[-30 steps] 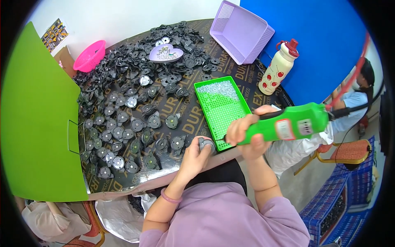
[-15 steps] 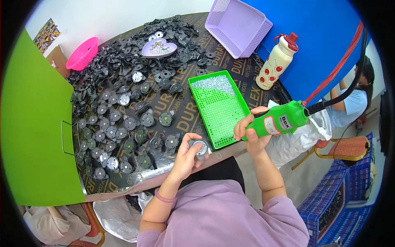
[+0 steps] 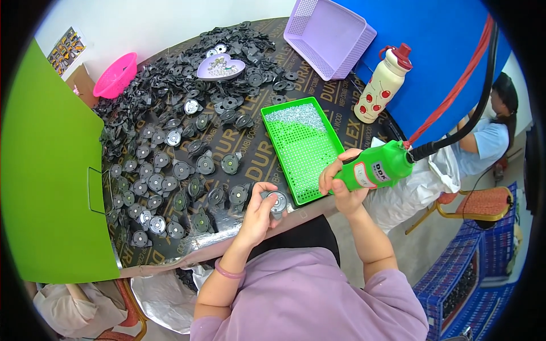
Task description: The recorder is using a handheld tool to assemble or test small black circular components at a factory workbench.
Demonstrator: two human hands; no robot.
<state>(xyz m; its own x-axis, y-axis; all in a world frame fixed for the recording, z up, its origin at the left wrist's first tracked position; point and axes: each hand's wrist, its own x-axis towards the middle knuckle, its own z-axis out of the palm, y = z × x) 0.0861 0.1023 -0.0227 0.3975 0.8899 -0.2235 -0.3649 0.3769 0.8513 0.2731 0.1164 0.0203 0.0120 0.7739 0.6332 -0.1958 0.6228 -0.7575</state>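
My left hand (image 3: 257, 220) is closed on a dark round plastic part (image 3: 278, 203) with a silvery disc in its face, just off the table's front edge. The thumb lies along the part's left side, leaving the disc uncovered. To the right, my right hand (image 3: 348, 198) wraps around a green electric screwdriver (image 3: 380, 166) with a black cable and a red cord at its rear. Fingers hide the tool's tip, and it looks apart from the part. Behind both hands lies a green perforated tray (image 3: 307, 156) with many small silvery pieces, probably screws, heaped at its far end.
Many similar dark parts (image 3: 183, 170) cover the table's left side. Among them stands a lilac heart-shaped dish (image 3: 203, 73) of small pieces. Farther off are a pink basket (image 3: 115, 75), a lilac basket (image 3: 318, 40) and a cream bottle (image 3: 378, 85). Another person (image 3: 492, 139) sits at right.
My right hand and the screwdriver have shifted left, closer to the part. My left thumb has slid off the disc toward the part's edge.
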